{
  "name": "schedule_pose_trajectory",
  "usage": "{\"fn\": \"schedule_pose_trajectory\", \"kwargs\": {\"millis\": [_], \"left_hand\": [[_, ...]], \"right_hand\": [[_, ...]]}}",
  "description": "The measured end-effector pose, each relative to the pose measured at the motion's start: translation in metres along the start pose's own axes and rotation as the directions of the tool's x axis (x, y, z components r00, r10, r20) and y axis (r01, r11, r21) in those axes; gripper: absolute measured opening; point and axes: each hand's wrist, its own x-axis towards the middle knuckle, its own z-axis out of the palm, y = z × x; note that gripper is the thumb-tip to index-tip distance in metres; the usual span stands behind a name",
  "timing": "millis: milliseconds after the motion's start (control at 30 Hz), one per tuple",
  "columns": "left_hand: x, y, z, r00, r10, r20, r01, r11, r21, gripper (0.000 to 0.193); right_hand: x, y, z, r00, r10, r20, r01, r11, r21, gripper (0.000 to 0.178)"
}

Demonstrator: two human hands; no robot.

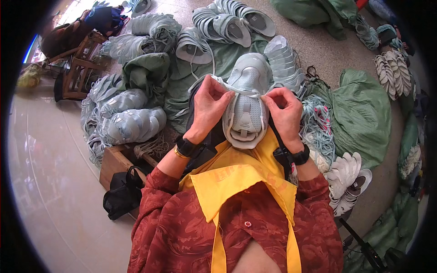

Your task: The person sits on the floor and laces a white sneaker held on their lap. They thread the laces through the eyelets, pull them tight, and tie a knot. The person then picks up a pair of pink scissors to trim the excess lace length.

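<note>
A pale grey-blue shoe upper (246,111) with mesh panels rests in front of my body, its heel opening toward me and its toe away. My left hand (209,107) pinches a pale shoelace (220,82) between thumb and fingers at the upper's left edge. At the right edge, my right hand (284,111) is closed in a pinch on the shoelace too. A strand of lace runs across the upper between both hands. Each wrist wears a black band. Under the heel end lies a yellow apron (241,175).
Stacks of similar uppers (136,120) lie to the left, with more (234,22) at the far side. Green sacks (362,118) spread to the right beside a heap of laces (316,123). White uppers (346,179) sit near right. A wooden box (116,166) stands near left.
</note>
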Motion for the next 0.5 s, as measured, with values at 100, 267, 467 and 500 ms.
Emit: {"fn": "schedule_pose_trajectory", "kwargs": {"millis": [100,267,467,500], "left_hand": [[-0.004,0.003,0.004,0.996,0.062,-0.056,-0.057,0.993,0.1,0.03],[-0.008,0.021,0.01,0.983,0.168,-0.072,-0.148,0.962,0.228,0.03],[-0.007,0.031,0.015,0.946,0.322,-0.037,-0.291,0.894,0.34,0.02],[-0.007,0.031,0.015,0.946,0.324,-0.029,-0.296,0.894,0.336,0.018]], "right_hand": [[-0.001,-0.014,-0.001,0.98,-0.199,0.008,0.198,0.963,-0.185,0.018],[-0.005,-0.032,-0.008,0.972,-0.205,0.116,0.23,0.934,-0.272,0.026],[0.002,-0.026,-0.006,0.965,-0.202,0.166,0.248,0.91,-0.334,0.015],[0.003,-0.024,-0.005,0.964,-0.211,0.165,0.254,0.912,-0.323,0.014]]}}
